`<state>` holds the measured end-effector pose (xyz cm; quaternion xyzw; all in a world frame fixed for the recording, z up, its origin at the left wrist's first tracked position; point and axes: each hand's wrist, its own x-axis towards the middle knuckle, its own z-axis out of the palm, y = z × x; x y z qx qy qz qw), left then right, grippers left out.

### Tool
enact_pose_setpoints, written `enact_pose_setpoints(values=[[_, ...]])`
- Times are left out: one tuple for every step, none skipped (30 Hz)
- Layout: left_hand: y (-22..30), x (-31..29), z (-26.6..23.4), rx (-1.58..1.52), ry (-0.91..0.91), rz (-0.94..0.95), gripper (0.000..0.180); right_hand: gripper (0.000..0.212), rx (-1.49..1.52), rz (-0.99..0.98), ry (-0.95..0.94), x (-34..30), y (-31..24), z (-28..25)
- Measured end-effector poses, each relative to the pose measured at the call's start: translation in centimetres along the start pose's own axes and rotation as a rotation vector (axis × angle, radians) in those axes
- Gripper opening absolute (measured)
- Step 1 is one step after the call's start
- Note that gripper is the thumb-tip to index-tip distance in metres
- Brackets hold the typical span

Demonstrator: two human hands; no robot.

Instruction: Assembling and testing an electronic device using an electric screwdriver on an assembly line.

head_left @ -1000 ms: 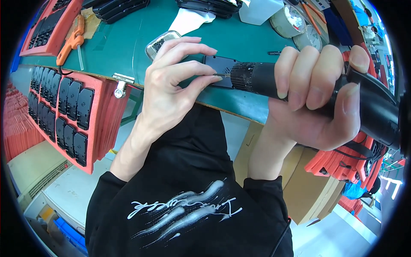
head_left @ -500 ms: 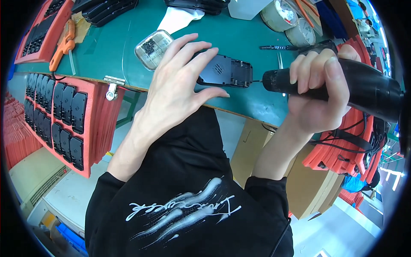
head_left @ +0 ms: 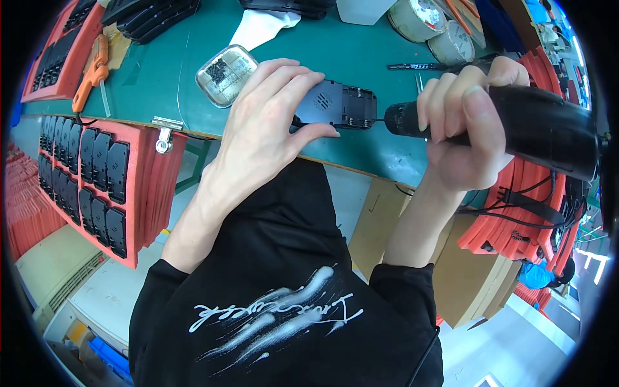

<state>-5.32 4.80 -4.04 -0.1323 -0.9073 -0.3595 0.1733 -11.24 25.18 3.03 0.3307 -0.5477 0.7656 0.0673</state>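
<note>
My left hand [head_left: 264, 116] is closed around the left part of a black plastic device housing [head_left: 325, 103], its thumb along the near edge and its fingers over the far side. The housing lies on the green work mat with round speaker slots facing up and an open compartment at its right end. In my right hand [head_left: 467, 126] is a black electric screwdriver [head_left: 541, 126], held level. Its thin bit points left at the housing's right end; whether it touches a screw is too small to tell. Beyond my left hand sits a clear box [head_left: 225, 74] of small dark screws.
At left, an orange glue gun [head_left: 95, 74] lies near red foam trays [head_left: 145, 187] holding black housings. A metal clip [head_left: 165, 133] grips the table edge. Behind are white tubs [head_left: 418, 19], a marker [head_left: 416, 66] and white cloth [head_left: 263, 27]. More red foam [head_left: 509, 222] and cables stand right.
My right hand has brought the screwdriver slightly left, closer to the housing. The fingers of my left hand have drawn closer together. The whole view has shifted a little.
</note>
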Motion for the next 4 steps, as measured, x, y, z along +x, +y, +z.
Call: enact_pose_setpoints(values=[[-0.02,0.02,-0.02,0.000,-0.001,0.000,0.059,0.022,0.000,0.000,0.001,0.03,0.02,0.12],[-0.06,0.02,-0.04,-0.019,-0.004,-0.001,0.059,0.021,-0.062,0.004,0.025,0.07,0.05,0.35],[-0.13,0.02,-0.06,-0.037,-0.007,-0.002,0.059,0.020,-0.124,0.008,0.048,0.09,0.07,0.44],[-0.10,0.01,-0.03,-0.039,-0.009,-0.001,0.059,0.021,-0.122,0.038,0.031,0.14,0.07,0.20]])
